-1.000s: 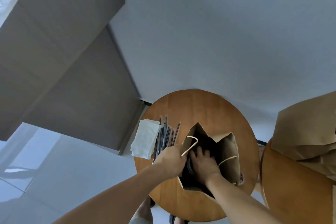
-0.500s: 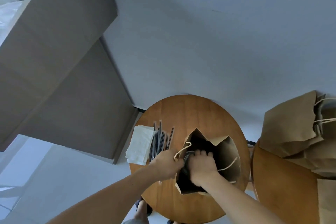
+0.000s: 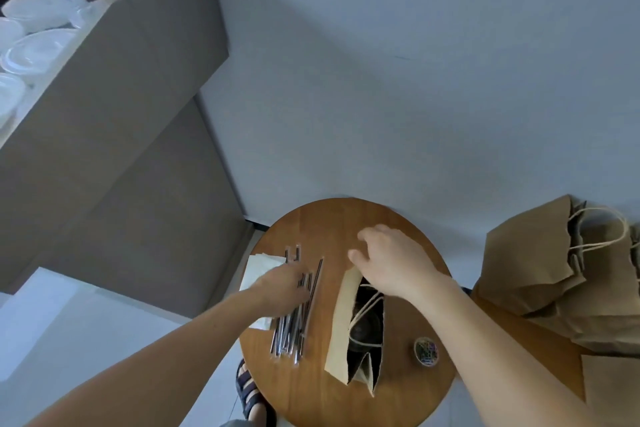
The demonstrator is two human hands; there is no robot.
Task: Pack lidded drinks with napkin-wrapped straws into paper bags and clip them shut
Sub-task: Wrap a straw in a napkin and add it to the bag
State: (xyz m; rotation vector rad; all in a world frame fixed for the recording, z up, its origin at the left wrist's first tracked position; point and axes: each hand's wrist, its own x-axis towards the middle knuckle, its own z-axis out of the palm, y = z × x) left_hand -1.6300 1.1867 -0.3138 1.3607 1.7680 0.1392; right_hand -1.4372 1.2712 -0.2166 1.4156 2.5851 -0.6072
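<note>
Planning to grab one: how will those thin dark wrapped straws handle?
The thin dark straws in clear wrappers look slim and light, probably stiff. The glossy wrappers may slip. Loosely heaped on the round wooden table, neighbours would likely roll.

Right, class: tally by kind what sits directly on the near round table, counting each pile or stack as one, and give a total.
Open paper bag: 1
Pile of straws: 1
Stack of napkins: 1
Tub of paper clips: 1
Total: 4
</note>
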